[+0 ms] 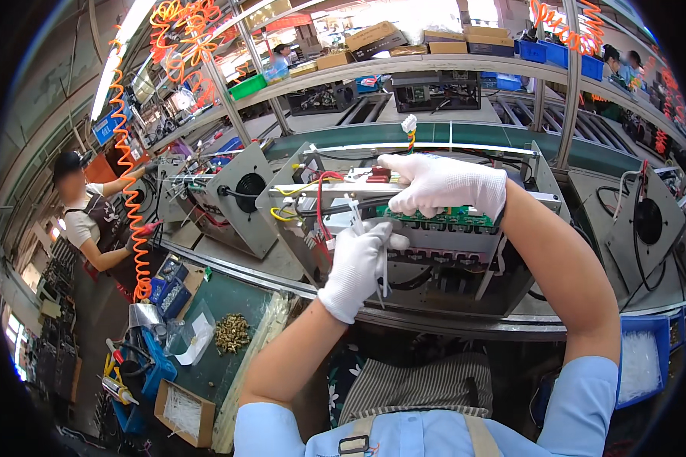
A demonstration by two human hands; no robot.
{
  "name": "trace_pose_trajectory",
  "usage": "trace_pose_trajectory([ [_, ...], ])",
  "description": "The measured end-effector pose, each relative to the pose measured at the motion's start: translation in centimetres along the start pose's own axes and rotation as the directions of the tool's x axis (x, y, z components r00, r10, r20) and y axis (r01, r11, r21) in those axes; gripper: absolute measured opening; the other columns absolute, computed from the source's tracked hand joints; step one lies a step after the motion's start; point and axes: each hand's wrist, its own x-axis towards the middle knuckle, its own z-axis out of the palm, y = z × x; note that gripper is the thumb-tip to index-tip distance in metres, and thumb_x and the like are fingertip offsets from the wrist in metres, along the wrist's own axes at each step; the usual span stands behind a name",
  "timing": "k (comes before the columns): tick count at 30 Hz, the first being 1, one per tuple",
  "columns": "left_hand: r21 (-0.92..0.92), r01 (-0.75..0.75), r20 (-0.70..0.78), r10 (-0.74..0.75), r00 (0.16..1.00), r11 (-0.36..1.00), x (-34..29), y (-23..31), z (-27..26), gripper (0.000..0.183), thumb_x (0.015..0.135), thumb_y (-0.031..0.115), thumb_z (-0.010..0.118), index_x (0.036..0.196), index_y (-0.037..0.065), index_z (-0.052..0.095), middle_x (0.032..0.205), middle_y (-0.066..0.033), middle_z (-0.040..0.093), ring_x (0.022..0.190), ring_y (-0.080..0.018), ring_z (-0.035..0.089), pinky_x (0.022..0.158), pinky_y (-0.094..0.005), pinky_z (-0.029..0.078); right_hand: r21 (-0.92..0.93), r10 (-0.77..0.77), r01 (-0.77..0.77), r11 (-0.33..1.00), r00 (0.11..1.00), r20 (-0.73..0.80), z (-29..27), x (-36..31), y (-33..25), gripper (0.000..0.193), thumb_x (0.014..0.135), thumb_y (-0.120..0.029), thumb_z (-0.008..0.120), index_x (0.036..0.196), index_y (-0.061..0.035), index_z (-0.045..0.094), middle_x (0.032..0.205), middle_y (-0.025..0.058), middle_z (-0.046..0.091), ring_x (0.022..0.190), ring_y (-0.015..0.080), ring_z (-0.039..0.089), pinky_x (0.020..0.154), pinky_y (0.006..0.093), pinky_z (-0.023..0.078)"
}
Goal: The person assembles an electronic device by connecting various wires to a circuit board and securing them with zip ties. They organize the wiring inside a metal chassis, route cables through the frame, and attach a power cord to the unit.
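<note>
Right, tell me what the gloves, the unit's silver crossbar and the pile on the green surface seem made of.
Gloves: matte knitted fabric, by fine texture. Crossbar: probably metal, satin, by its pale sheen. Pile: small parts, likely brass or brass-plated, by their yellowish glint.

The middle machine (453,243) sits on the bench (543,306). The right hand (451,183) is over its top, and the left hand (356,266) is at its near side. The left machine (236,217) and right machine (625,247) stand beside it. Boxes (375,39) sit on a shelf (465,63) behind. Near left, metal bits (232,333) lie on a table (255,301). A bin (665,352) is near right.
</note>
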Motion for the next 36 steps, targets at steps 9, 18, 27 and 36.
trace_pose_trajectory([
  [9,-0.224,-0.108,0.094,0.132,0.987,0.969,1.9,-0.8,0.6,0.021,0.101,0.014,0.055,0.111,-0.002,0.065,0.081,-0.0061,0.068,0.071,-0.0076,0.060,0.065,-0.0223,0.048,0.105,0.018,-0.022,0.994,0.999,0.038,-0.6,-0.4,-0.1,0.055,0.087,-0.009,0.066,0.136,0.0029,0.042,0.068,0.0000,0.050,0.053,0.0044,0.041,0.043,0.0220,0.030],
  [18,-0.096,-0.135,0.034,0.139,0.990,0.986,2.7,-1.5,0.2,0.016,0.095,0.011,0.060,0.088,0.000,0.067,0.067,-0.0035,0.065,0.044,-0.0030,0.044,0.040,-0.0204,0.031,0.105,-0.019,0.016,0.994,1.000,0.022,-0.3,-0.2,0.4,0.038,0.084,-0.008,0.066,0.121,0.0025,0.063,0.075,-0.0016,0.059,0.054,0.0023,0.043,0.046,0.0195,0.033],
  [27,0.189,-0.234,-0.015,0.241,0.970,0.954,0.8,1.4,-0.1,0.020,0.093,0.018,0.064,0.096,-0.001,0.070,0.072,-0.0047,0.069,0.042,-0.0019,0.040,0.039,-0.0197,0.030,0.042,-0.180,0.184,0.982,0.981,-0.071,-0.1,-0.9,1.1,0.063,0.077,-0.005,0.066,0.137,0.0026,0.051,0.101,0.0081,0.070,0.064,0.0080,0.057,0.059,0.0242,0.050],
  [36,-0.001,-0.285,0.126,0.283,0.951,0.959,1.9,3.4,-2.1,0.025,0.098,0.019,0.057,0.108,-0.002,0.066,0.081,-0.0087,0.072,0.040,0.0001,0.035,0.038,-0.0176,0.026,0.028,-0.183,0.183,0.983,0.983,-0.017,-0.1,-0.7,0.7,0.052,0.082,-0.010,0.067,0.133,-0.0035,0.058,0.099,-0.0016,0.066,0.068,0.0054,0.052,0.060,0.0223,0.049],
])
